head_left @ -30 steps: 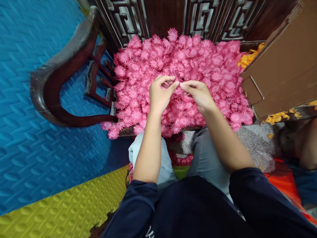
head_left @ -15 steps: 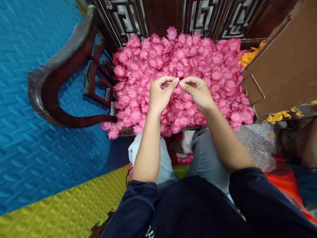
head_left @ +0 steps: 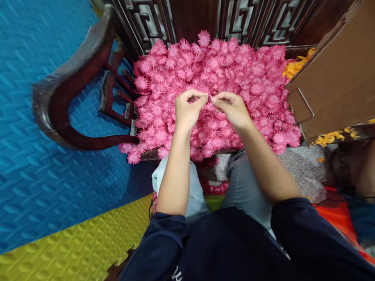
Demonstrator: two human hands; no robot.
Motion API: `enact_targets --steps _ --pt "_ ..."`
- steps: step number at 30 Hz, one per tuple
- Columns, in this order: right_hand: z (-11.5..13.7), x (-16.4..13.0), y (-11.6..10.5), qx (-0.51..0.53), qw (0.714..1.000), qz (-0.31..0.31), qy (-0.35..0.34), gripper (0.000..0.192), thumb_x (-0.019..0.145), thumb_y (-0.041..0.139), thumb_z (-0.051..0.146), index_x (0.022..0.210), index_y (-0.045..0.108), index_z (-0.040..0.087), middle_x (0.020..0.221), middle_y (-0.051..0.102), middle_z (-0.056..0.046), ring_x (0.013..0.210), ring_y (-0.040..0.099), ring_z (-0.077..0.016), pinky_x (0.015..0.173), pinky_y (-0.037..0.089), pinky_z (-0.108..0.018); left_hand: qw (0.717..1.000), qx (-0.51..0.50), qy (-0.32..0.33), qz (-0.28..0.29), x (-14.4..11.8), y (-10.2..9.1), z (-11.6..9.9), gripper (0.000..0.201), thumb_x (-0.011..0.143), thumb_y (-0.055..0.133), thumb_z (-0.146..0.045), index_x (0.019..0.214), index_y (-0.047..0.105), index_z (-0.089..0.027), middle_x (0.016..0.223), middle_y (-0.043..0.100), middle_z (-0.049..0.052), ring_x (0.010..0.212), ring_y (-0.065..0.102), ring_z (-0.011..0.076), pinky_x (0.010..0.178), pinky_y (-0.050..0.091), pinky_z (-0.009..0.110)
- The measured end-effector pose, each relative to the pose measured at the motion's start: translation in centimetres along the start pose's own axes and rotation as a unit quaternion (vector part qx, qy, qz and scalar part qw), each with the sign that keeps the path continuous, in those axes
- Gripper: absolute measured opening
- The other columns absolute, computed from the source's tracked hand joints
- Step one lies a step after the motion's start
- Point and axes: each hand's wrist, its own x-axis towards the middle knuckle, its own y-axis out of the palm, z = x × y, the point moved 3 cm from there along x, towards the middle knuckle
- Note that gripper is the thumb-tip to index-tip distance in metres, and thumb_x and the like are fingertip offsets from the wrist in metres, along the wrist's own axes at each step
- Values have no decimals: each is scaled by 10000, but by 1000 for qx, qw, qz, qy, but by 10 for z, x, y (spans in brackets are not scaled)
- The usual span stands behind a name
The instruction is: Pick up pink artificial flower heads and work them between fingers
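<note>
Above a thick heap of pink flowers point(head_left: 164, 111), both my hands are close together with their fingertips pinched. My left hand point(head_left: 189, 107) has thumb and forefinger closed at the lower edge of a darker pink flower point(head_left: 203, 86), its petals fanned out just beyond the fingertips. A small gap to the right, my right hand point(head_left: 233, 110) is also in a pinch, its thumb against the forefinger. Whatever sits between those right fingertips is too small to make out.
A dark carved wooden armrest point(head_left: 70, 62) curves on the left over blue mat point(head_left: 20, 171). Behind the heap stands a lattice wood panel point(head_left: 194, 18). To the right are a brown cardboard box point(head_left: 337, 72), orange flowers point(head_left: 329, 138) and part of another person's leg point(head_left: 371, 167).
My fingertips have moved slightly apart, the left hand shifting a little left. The darker flower's petals now show more widely fanned above the fingers.
</note>
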Motion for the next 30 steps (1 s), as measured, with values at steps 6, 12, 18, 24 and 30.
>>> enact_targets --steps 6,12,18,24,30 --pt "4 -1 -2 -8 1000 6 2 236 763 677 379 687 590 173 683 564 15 676 530 -93 641 437 -232 995 -72 -60 39 0 3 3 178 728 674 -91 588 639 -195 678 667 -29 720 615 92 757 494 241" --pt "5 -2 -1 -1 1000 21 10 302 764 664 439 653 574 173 669 562 17 632 518 -82 638 444 -234 991 -95 -80 45 2 3 10 139 754 700 -182 624 652 -199 716 667 -16 759 607 101 768 488 247" --pt "0 0 0 8 1000 17 -2 289 722 699 459 780 597 195 717 577 23 685 557 -90 660 484 -240 993 -75 -79 47 0 4 5 137 750 708 -199 626 650 -195 708 671 -14 745 605 102 763 490 243" --pt "0 1 1 20 999 12 -23 310 695 722 468 828 619 208 788 592 10 746 571 -98 696 495 -243 992 -80 -80 56 -2 5 2 143 744 708 -165 614 652 -186 686 673 -16 724 608 96 762 490 237" --pt "0 0 -3 65 997 33 25 321 713 701 494 809 649 192 747 621 16 697 593 -92 677 500 -236 989 -101 -74 77 -1 5 4 118 718 743 -229 633 671 -190 712 687 -14 755 629 102 806 491 251"
